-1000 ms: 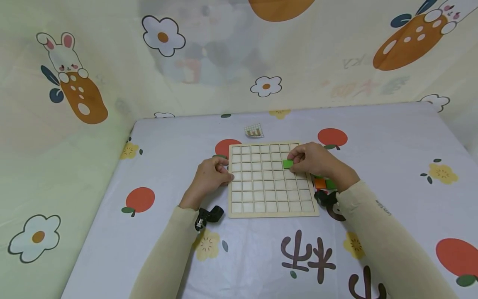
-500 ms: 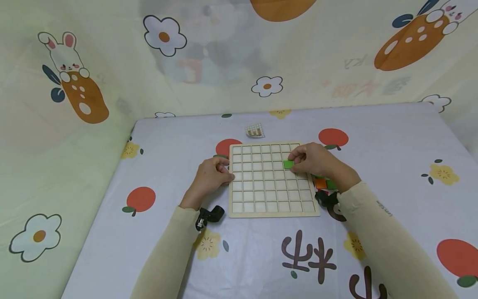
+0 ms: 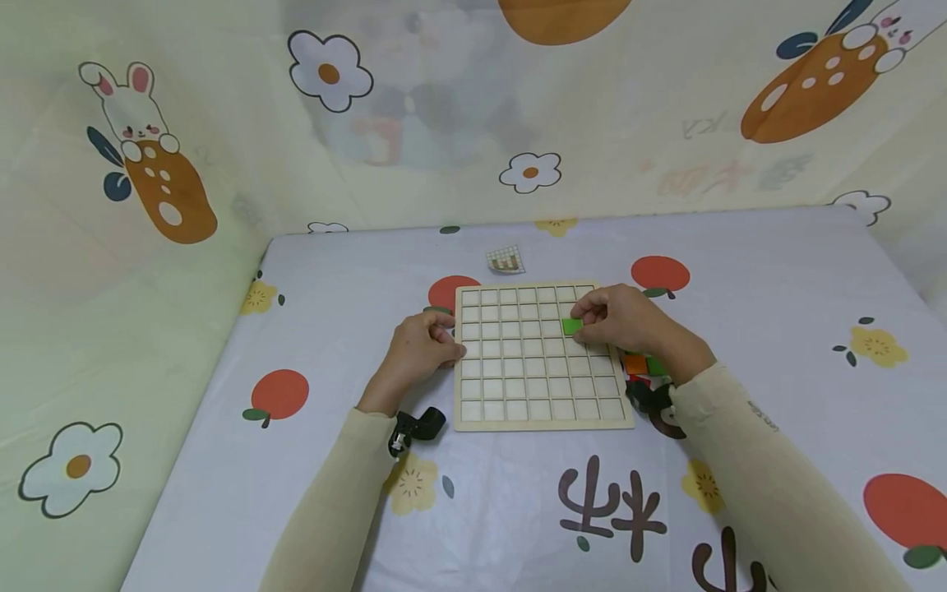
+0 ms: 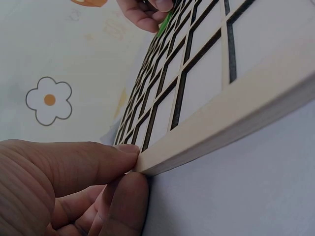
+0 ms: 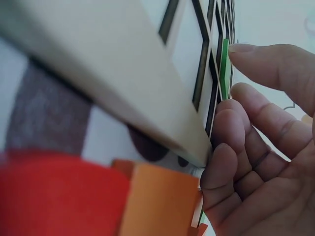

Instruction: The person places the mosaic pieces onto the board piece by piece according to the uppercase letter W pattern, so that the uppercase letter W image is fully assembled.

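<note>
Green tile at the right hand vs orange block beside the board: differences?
Place: green tile is over the board's grid, orange block outside its right edge.
Handling: the right hand pinches the green tile; the orange block is unheld.
Colour: green tile bright green, orange block orange.
Shared: each shows one plain colour.

Both forearms (image 3: 784, 473) slant inward; the left hand (image 3: 414, 353) pinches the board's (image 3: 543, 425) left edge, the right hand (image 3: 632, 322) pinches inside its right edge.
</note>
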`<state>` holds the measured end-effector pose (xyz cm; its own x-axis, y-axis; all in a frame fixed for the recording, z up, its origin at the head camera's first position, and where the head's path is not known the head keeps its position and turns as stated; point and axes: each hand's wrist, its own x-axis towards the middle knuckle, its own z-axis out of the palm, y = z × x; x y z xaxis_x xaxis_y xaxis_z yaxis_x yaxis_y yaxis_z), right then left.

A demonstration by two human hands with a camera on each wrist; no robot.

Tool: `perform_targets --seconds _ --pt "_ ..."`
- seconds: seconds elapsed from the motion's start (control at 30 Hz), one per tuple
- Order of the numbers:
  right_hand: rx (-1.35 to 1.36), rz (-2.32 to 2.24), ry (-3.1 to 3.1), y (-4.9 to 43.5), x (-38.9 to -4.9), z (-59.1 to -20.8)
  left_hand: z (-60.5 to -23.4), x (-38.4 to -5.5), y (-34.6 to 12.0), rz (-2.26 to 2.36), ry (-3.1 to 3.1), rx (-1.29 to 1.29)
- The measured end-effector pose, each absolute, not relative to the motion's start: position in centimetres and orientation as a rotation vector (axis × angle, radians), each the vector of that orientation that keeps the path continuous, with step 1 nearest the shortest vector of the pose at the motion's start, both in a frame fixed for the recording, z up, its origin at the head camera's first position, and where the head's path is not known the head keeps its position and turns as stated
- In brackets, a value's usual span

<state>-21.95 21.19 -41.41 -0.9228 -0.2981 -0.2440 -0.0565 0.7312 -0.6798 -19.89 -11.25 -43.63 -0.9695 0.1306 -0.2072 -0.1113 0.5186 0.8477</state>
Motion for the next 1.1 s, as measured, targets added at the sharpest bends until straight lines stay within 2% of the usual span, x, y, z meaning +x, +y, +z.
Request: perform_targets --seconds 0.57,1.1 --pt "-0.358 -0.986 2.728 21.4 -21.1 -41.2 -43.6 -19.9 -11.2 1.422 2.520 0.020" --pt "-0.360 -0.884 2.854 24.4 -20.1 -40.9 -43.6 -19.8 -11.4 1.435 2.507 0.011"
